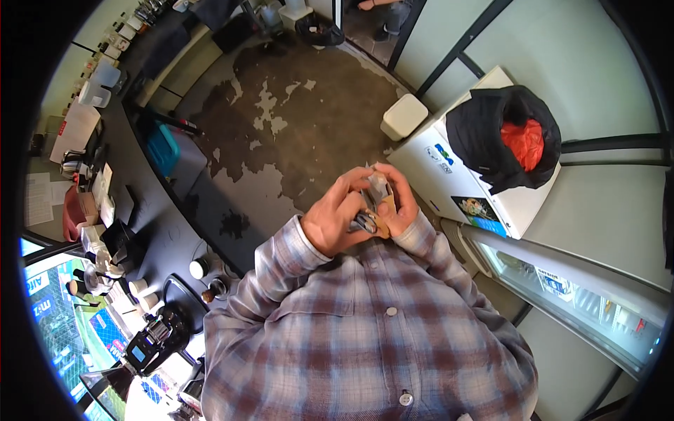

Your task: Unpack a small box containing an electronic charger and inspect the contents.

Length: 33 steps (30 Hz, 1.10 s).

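Both my hands meet in front of my chest, over the checked shirt. My right hand grips a small packet of clear film and yellowish-brown paper or card from its right side. The curled fingers of my left hand reach the packet's upper left edge. Low in that same hand sits a dark, shiny looped item, partly covered by fingers; its exact kind cannot be made out.
Left runs a dark counter with a black tray, paper cups and jars. A white chest freezer at right bears a black bag with red inside. Below it stands a lit display fridge. The floor looks patchy, perhaps wet. A person's shoe shows beyond the doorway.
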Each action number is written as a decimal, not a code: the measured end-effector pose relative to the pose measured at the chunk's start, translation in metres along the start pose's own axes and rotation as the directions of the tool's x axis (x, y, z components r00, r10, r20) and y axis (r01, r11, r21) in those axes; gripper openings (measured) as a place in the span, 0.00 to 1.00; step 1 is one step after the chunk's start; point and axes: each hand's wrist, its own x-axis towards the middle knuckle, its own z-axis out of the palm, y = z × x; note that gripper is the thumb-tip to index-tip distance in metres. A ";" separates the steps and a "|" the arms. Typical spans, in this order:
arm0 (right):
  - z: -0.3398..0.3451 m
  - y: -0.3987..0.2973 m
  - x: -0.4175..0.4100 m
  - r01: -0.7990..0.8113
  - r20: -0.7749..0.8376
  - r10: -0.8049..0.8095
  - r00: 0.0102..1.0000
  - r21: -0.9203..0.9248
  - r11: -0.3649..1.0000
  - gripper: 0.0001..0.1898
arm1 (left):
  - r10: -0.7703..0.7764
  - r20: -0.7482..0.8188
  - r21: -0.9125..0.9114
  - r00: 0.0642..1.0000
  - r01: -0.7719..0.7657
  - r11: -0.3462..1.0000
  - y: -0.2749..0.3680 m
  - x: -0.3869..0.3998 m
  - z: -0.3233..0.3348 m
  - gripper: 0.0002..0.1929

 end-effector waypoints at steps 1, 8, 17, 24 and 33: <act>0.002 -0.002 0.000 -0.011 0.008 0.010 1.000 0.051 0.999 0.37 | 0.062 0.004 0.070 0.998 -0.062 0.996 0.002 0.000 -0.002 0.25; 0.009 -0.007 0.008 0.035 -0.037 -0.031 0.999 0.098 0.995 0.39 | 0.026 -0.056 -0.085 0.998 -0.031 0.996 0.006 0.011 -0.005 0.27; 0.012 -0.005 0.009 0.077 -0.003 -0.077 0.997 0.042 0.996 0.39 | 0.095 -0.002 0.092 0.995 -0.094 0.991 0.001 0.005 -0.009 0.27; 0.008 -0.004 0.005 0.000 0.056 -0.003 0.998 0.055 0.999 0.36 | 0.077 -0.042 0.056 0.996 -0.075 0.996 0.002 -0.004 -0.007 0.25; 0.000 -0.009 0.007 -0.003 0.133 0.017 0.991 -0.107 0.994 0.29 | 0.149 0.042 0.000 0.988 -0.149 0.989 -0.007 -0.011 -0.012 0.20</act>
